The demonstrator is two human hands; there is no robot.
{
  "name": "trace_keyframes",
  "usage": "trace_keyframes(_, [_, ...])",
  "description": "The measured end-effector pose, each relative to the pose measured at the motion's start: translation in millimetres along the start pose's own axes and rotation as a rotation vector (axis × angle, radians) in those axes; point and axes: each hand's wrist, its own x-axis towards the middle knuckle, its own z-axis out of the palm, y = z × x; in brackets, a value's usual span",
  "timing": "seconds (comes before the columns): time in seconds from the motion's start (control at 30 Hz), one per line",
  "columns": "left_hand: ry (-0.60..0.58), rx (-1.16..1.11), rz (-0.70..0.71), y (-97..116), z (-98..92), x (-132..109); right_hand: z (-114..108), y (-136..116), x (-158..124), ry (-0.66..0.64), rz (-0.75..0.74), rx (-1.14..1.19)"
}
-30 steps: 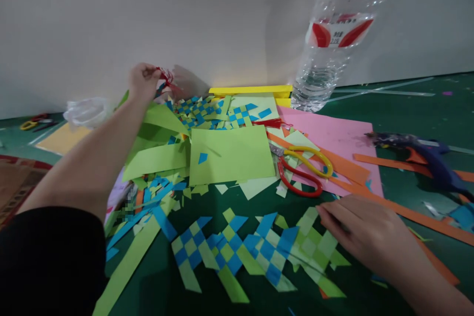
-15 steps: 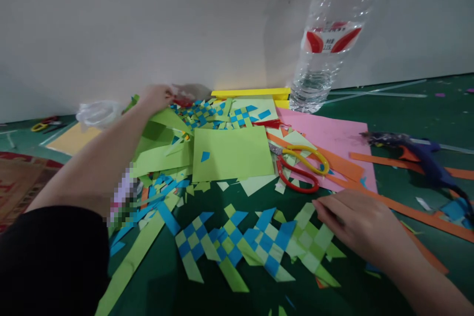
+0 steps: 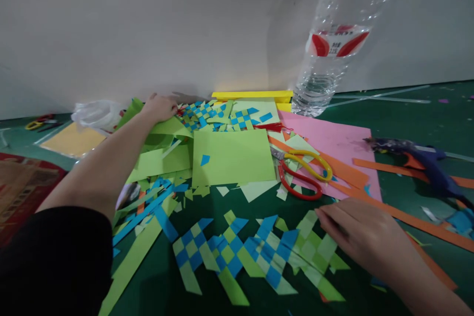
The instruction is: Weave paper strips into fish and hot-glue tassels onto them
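Red-marked bottle label (image 3: 338, 41) shows "2.15L"; left hand (image 3: 160, 108) and right hand (image 3: 357, 224) half-curled by woven paper (image 3: 311, 247), grips unclear.

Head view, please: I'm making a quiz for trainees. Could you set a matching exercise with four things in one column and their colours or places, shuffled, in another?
1. Bottle
2. Glue gun
3. Left hand
4. Right hand

A. dark blue
B. at the right end of the near woven row
C. transparent
D. by the far woven pieces

Pairs: 1-C, 2-A, 3-D, 4-B
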Motion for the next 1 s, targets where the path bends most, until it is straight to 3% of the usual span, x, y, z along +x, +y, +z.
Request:
trace_keyframes(0.2, [-0.005, 0.189, -0.137, -7, -0.2, -3, 0, 0, 0, -0.01, -0.002, -0.008])
trace_keyframes(0.43, [0.039, 0.144, -0.012, 7, 1.0, -2, -1, -1, 2, -0.022, -0.006, -0.012])
trace_keyframes(0.7, [0.044, 0.122, -0.139, 1, -3.1, 1, 0, -1, 1, -0.019, 0.005, -0.001])
trace_keyframes(1.0, [0.026, 0.003, -0.051, 6, 2.4, 4, 1, 0, 1, -0.01, 0.001, 0.003])
